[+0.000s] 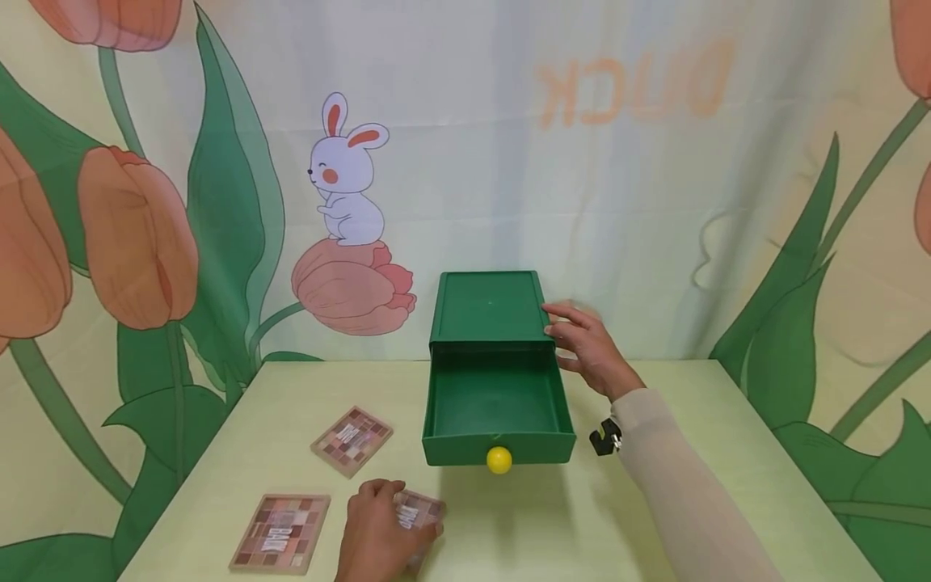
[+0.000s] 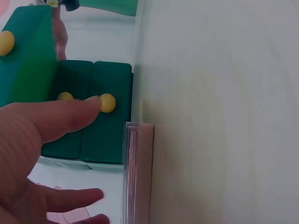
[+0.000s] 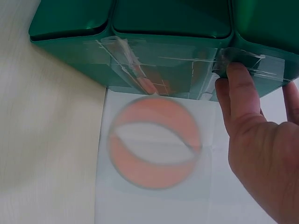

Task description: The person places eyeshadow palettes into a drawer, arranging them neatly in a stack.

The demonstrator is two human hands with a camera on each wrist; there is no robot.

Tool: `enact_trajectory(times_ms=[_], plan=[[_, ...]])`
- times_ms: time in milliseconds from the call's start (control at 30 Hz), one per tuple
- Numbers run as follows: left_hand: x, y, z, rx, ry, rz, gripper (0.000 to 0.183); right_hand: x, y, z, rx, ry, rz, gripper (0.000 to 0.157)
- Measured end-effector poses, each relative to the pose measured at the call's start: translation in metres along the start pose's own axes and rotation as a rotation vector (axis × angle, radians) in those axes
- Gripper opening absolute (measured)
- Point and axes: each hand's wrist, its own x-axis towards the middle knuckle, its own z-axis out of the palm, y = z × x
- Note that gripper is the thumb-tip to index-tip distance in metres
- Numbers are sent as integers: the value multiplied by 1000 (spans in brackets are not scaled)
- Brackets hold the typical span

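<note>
Your left hand is spread wide over the near eyeshadow palette. The left palette lies near that hand, the far palette ahead of it. Your right hand touches the side of the green drawer box, fingers loose — the top drawer, with its yellow knob, sits out between your hands.

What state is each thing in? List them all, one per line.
Top drawer: pulled out
Middle drawer: closed
Bottom drawer: closed
Far eyeshadow palette: flat, lid closed
Left eyeshadow palette: flat, lid closed
Right eyeshadow palette: lid closed, partly hidden
Left hand: over that palette, thumb and fingers apart
Right hand: touching the cabinet
</note>
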Motion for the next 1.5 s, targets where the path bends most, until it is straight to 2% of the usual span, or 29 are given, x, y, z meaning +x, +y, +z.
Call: enact_trajectory(times_ms=[67,167,333,600,833,1033,1300,1500], plan=[[2,-1,1,45,-39,-27,87,0,0,1,-2,-1,1,55],[3,-2,1,85,-68,-30,88,1,-1,1,-10,5,3,55],[5,-4,-1,119,-98,-18,92,2,-1,1,-14,14,5,54],[9,-4,-1,150,-167,-82,106,0,1,0,-3,15,8,55],[10,-1,-4,194,-191,-63,97,-1,3,0,0,23,14,55],[12,9,-6,229,-228,-105,92,-2,-1,1,-12,20,6,54],[12,14,-4,245,-218,-148,90,-2,0,0,-9,33,5,54],[9,9,-1,287,-181,-77,85,0,2,-1,-15,22,0,54]])
